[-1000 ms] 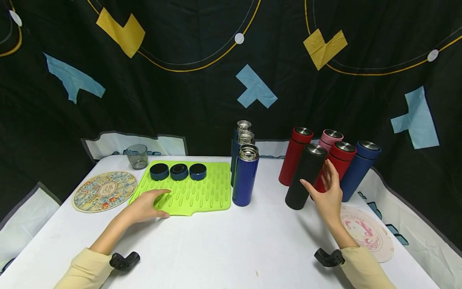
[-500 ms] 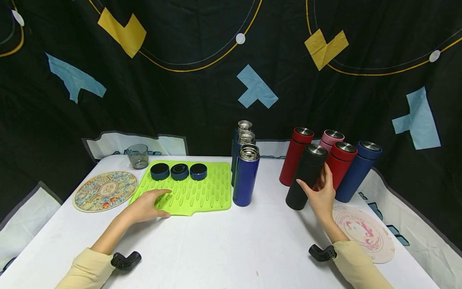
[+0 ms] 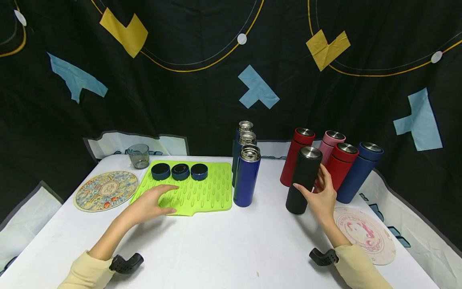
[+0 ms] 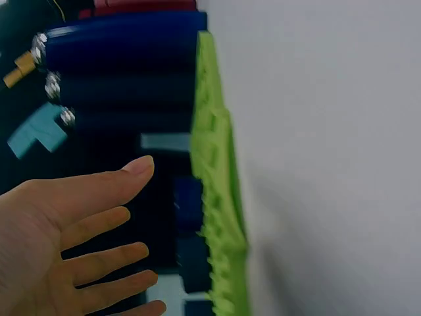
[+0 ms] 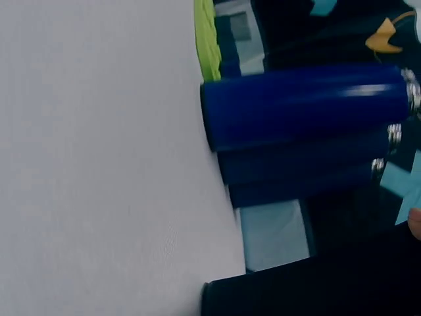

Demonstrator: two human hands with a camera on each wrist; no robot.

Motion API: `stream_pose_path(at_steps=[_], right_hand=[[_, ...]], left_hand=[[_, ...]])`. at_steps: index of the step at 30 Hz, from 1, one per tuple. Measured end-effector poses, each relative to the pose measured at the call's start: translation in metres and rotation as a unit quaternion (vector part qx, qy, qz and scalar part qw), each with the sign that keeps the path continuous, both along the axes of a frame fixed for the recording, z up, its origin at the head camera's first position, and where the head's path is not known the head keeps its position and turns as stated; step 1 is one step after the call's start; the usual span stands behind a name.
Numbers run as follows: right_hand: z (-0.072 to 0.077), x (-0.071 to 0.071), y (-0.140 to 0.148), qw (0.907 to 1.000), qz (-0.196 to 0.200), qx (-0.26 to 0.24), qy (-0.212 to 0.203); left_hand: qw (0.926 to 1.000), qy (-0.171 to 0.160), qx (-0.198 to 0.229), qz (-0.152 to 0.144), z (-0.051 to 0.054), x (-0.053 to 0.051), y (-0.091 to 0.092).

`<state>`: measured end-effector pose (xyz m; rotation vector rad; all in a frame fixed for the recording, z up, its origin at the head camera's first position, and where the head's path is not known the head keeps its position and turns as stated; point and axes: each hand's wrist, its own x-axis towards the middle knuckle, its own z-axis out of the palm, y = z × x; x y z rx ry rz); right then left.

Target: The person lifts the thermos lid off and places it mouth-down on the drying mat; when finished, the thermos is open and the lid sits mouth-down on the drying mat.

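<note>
My right hand (image 3: 321, 198) grips a black thermos flask (image 3: 304, 170) with a silver-topped lid, thumb on its near side and fingers round the right. In the right wrist view, the flask's dark body (image 5: 316, 283) fills the bottom edge, and one fingertip shows. My left hand (image 3: 146, 205), fingers spread and thumb apart, hovers at the front left of a green drying mat (image 3: 213, 196); it holds nothing. Several flasks stand behind the right hand: a red flask (image 3: 296, 156), a pink flask (image 3: 330, 145), another red flask (image 3: 339, 166) and a blue flask (image 3: 359, 172).
Three dark blue lids, the nearest to the right being one lid (image 3: 199, 172), sit on the mat's back. Three lidless blue flasks line up beside it, a blue flask (image 3: 246, 180) frontmost. A glass (image 3: 138, 156), a patterned round mat (image 3: 106, 190) and a pink-printed mat (image 3: 366, 237) lie around.
My right hand has closed in on the black flask from the right, and the flask has shifted slightly left and nearer. My left hand has lifted and moved a little right.
</note>
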<state>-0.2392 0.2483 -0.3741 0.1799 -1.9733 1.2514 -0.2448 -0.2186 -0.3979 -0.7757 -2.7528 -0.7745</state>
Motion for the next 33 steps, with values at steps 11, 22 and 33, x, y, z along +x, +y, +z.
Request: stream_pose_path(at_steps=[11, 22, 33], right_hand=[[0.012, 0.023, -0.023, 0.9943, 0.088, 0.039, 0.044], [0.023, 0.039, -0.050, 0.9775, 0.142, 0.123, 0.097], [0.007, 0.021, -0.065, 0.9489, 0.198, 0.196, 0.149]], left_hand=[[0.9985, 0.026, 0.035, -0.031, 0.028, 0.020, 0.042], [0.9944, 0.067, 0.056, -0.059, 0.055, 0.036, 0.074], [0.9867, 0.101, 0.084, -0.096, 0.073, 0.044, 0.101]])
